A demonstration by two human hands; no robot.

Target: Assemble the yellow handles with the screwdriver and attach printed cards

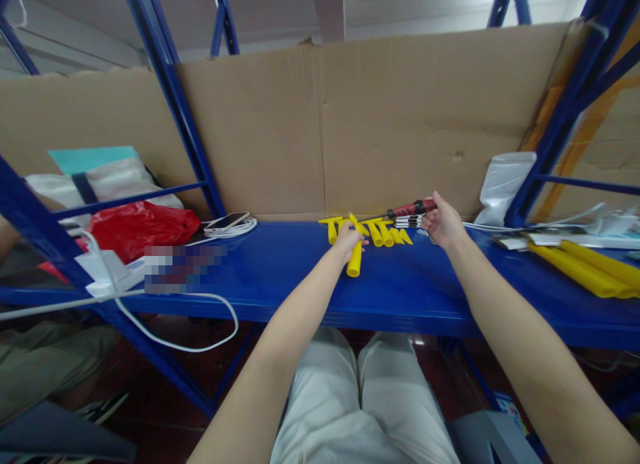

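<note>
In the head view my left hand (pixel 348 243) is closed around a yellow T-shaped piece with a round tube (pixel 354 265), its open end facing me. My right hand (pixel 443 223) grips the red and black handle of a screwdriver (pixel 411 209). The thin shaft points left toward the top of the yellow piece; whether its tip touches cannot be made out. Behind and beside my left hand lie several more yellow T-shaped pieces (pixel 384 235) and small yellow triangular parts (pixel 405 237). White sticks with black marks (pixel 407 221) lie under the screwdriver, near tiny loose bits (pixel 423 233).
On the blue bench (pixel 280 271) stand a white plastic pouch (pixel 505 184) and long yellow tubes (pixel 590 267) at right. At left are a phone (pixel 227 223), a red bag (pixel 143 227) and a white cable (pixel 225 301) hanging over the edge. Cardboard (pixel 400 117) walls the back.
</note>
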